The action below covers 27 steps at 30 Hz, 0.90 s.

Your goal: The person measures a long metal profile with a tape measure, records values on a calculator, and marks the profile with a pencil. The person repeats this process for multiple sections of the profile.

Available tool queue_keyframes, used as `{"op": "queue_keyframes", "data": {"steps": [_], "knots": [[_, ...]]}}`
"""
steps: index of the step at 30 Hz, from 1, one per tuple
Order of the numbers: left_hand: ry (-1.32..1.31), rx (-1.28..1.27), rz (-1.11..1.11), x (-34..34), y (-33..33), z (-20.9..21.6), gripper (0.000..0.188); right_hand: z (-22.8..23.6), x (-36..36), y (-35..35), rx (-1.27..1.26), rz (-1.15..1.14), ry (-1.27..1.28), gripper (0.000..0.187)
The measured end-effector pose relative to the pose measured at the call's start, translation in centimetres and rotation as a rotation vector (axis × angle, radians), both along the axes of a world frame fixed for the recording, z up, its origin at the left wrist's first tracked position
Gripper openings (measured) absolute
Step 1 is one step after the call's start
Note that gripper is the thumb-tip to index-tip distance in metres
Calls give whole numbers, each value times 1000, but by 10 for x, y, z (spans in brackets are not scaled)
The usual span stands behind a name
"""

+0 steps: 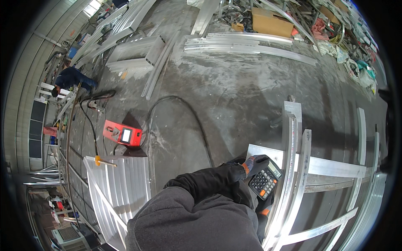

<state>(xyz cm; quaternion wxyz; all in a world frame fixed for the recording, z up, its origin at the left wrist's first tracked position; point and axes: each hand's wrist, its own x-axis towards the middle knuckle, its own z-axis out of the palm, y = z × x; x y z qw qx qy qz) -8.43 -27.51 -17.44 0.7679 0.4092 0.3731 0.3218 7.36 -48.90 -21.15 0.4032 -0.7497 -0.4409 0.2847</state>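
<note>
My left hand [255, 164], in a dark glove with an orange and grey cuff, grips the upper left edge of a black desk calculator [260, 184]. The calculator has dark keys, a few orange ones, and a lit display tilted toward the right. At its lower right edge is my right hand [266, 204], also gloved with an orange cuff; its fingers are mostly hidden, so I cannot tell their shape. Just right of the calculator runs a long silver metal bar [283, 196] with a graduated tape measure [289, 167] lying along it.
A metal frame [331, 168] of silver profiles stands at right. On the floor sits a red machine [122, 133] with a black cable [190, 111]. Ribbed metal panels [125, 180] and a yellow-headed mallet [99, 160] lie left. Farther off are profiles [234, 45], a cardboard box [272, 23] and a bending person [73, 79].
</note>
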Motion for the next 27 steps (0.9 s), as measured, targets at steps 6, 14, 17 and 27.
{"op": "queue_keyframes", "data": {"steps": [6, 14, 17, 27], "knots": [[-12, -1, -60, 7, -7, 8, 26, -13, 6, -16, 71, 14, -138, 35], [11, 24, -93, 8, -7, 11, 24, -29, 9, -29, -21, -107, 76, 35], [39, 39, -92, 7, -7, 13, 23, -28, 8, -29, -54, -104, 74, 35], [44, 12, -52, 4, -8, 14, 21, -2, 4, -18, -27, 45, -195, 39]]}}
